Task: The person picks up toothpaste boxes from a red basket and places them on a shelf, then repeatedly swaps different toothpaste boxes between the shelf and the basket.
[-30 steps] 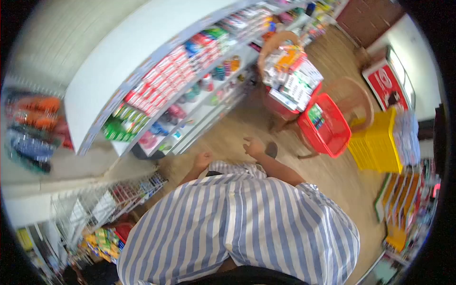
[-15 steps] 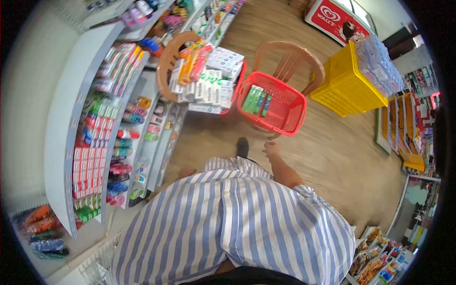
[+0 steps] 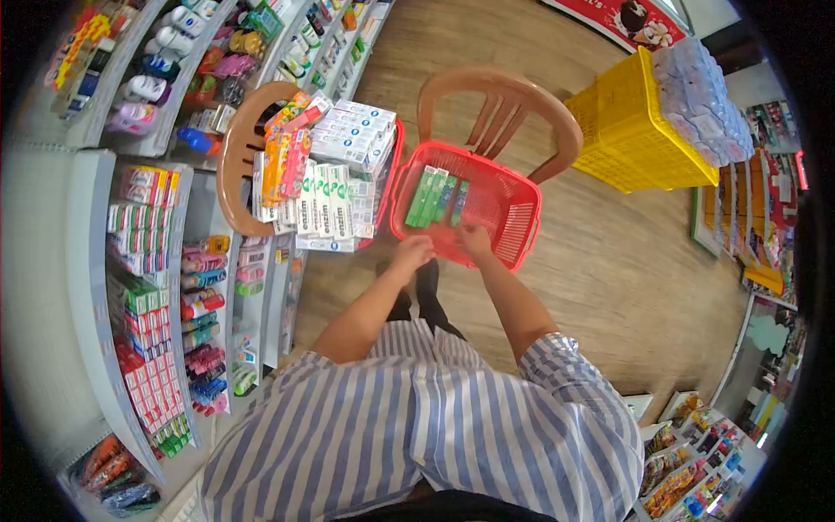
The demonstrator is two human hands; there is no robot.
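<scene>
While the red shopping basket [image 3: 509, 213] stands open-topped, several slim green cartons [image 3: 428, 198] lie on its floor, toward its left end. Left hand [image 3: 413, 252]: at its near-left rim, fingers curled, grip not discernible. Right hand [image 3: 474, 241]: over its near edge, close to the cartons, grip likewise unclear. White Enzim boxes [image 3: 330, 200]: stacked left of it. Brown plastic chair [image 3: 496, 80]: just beyond it. Yellow crate [image 3: 613, 122]: beyond it, rightward.

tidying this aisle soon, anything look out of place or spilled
The fuller red basket looks overloaded: white boxes heap past its rim, with orange packs lying askew on top. In the other basket, the green boxes lie roughly side by side. I see nothing spilled.
</scene>
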